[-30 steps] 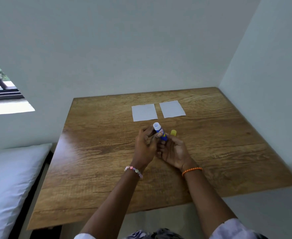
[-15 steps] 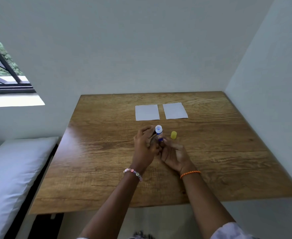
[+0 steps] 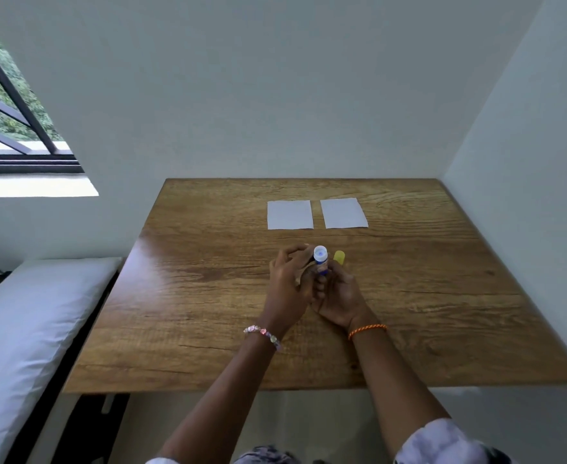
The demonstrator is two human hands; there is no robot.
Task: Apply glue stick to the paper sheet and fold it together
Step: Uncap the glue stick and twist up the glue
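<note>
Both hands meet over the middle of the wooden table (image 3: 208, 296), wrapped around a small glue stick (image 3: 321, 262). The right hand (image 3: 339, 293) has its fingers curled round the blue lower body of the stick, holding it upright with the open white end facing up. The left hand (image 3: 287, 286) comes in from the other side, its fingers bent and its fingertips pinching the stick near the top. How firmly either hand presses I cannot tell; the lower part of the tube is hidden between the two palms.

Just beside the stick, on its right and a little farther from the person, a yellow cap (image 3: 339, 257) is partly hidden behind the right hand's fingers. It seems to rest on the table top, apart from the tube.

Farther back lie two white paper sheets, flat and side by side with a narrow strip of wood between them: the left sheet (image 3: 290, 215) and the right sheet (image 3: 344, 213). Both are well apart from the hands, untouched.

A beaded bracelet (image 3: 262, 333) circles the left wrist and an orange cord bracelet (image 3: 366, 329) the right.

The table stands in a corner of pale walls. To the left is a white pillow (image 3: 30, 329), and above it a dark-framed window (image 3: 14, 128) with greenery outside.
</note>
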